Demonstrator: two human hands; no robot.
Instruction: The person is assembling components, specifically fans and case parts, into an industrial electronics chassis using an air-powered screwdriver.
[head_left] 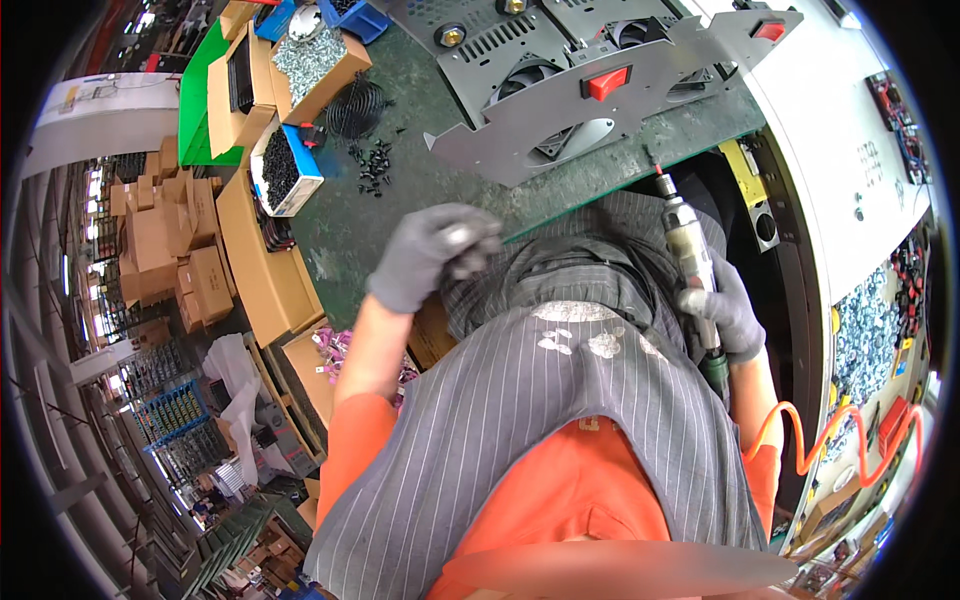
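My right hand [732,310], in a grey glove, is wrapped round a powered screwdriver [686,245]. Its bit points up and away, near the green bench edge. My left hand [435,252], gloved too, hovers by the bench's front edge with fingers curled together; whatever they may hold is too small or blurred to name. Beyond it, loose black screws [373,167] lie on the green bench top [340,235]. At the far right of the bench stands a grey sheet-metal panel [520,140] with a red rocker switch [606,83] and a black fan [525,78] behind it.
A box of black screws [280,172] and a carton of silvery screws [312,65] stand at the back left. Black wire guards [356,108] lie beside them. An orange coiled hose [850,425] crosses at right. A white bench [850,200] borders the right side; cartons [150,240] are stacked left.
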